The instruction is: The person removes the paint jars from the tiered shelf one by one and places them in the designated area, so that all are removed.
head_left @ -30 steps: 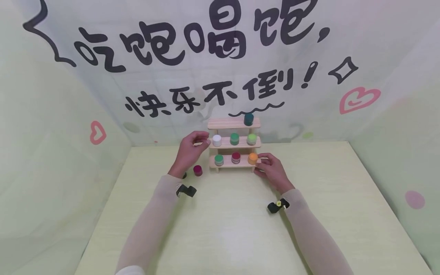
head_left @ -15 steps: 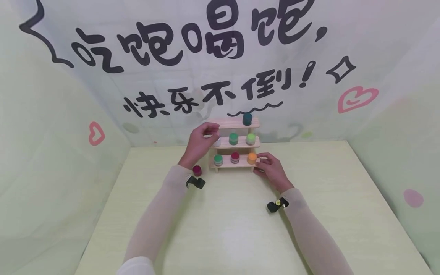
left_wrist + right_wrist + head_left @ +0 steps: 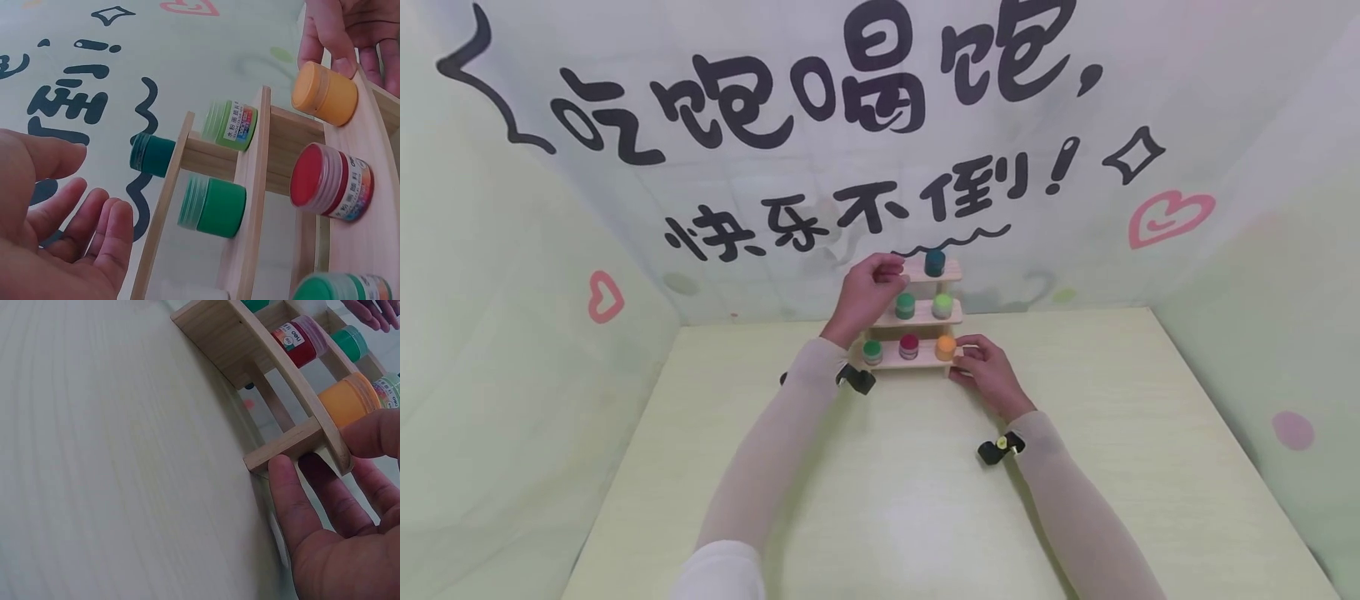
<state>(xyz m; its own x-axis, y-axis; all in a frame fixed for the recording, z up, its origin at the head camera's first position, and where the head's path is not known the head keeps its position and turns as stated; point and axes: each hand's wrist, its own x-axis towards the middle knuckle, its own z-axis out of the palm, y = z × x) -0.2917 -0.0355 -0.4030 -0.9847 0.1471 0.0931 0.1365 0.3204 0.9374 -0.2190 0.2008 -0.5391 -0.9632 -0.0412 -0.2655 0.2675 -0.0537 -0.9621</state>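
Observation:
A three-tier wooden display stand (image 3: 891, 357) bears several small paint jars. On the lowest tier are a green jar (image 3: 872, 352), a red jar (image 3: 909, 347) and an orange jar (image 3: 946, 347). Another green jar (image 3: 213, 205) and a light green jar (image 3: 230, 124) stand on the middle tier, with a dark teal jar (image 3: 935, 263) on top. My left hand (image 3: 871, 292) hovers before the top tier's left part, fingers loosely bent around nothing. My right hand (image 3: 991, 379) grips the lowest tier's right end, thumb above beside the orange jar, fingers against the leg.
The stand is at the back of a pale wood-grain table (image 3: 895, 500), close to a printed cloth backdrop (image 3: 737, 192). Cloth also hangs at both sides. My left forearm (image 3: 775, 442) crosses the table left of the stand.
My left hand has moved right and upward, from beside the middle tier to before the top one. It now hides the white jar, and the forearm hides the purple jar. My right hand keeps its hold.

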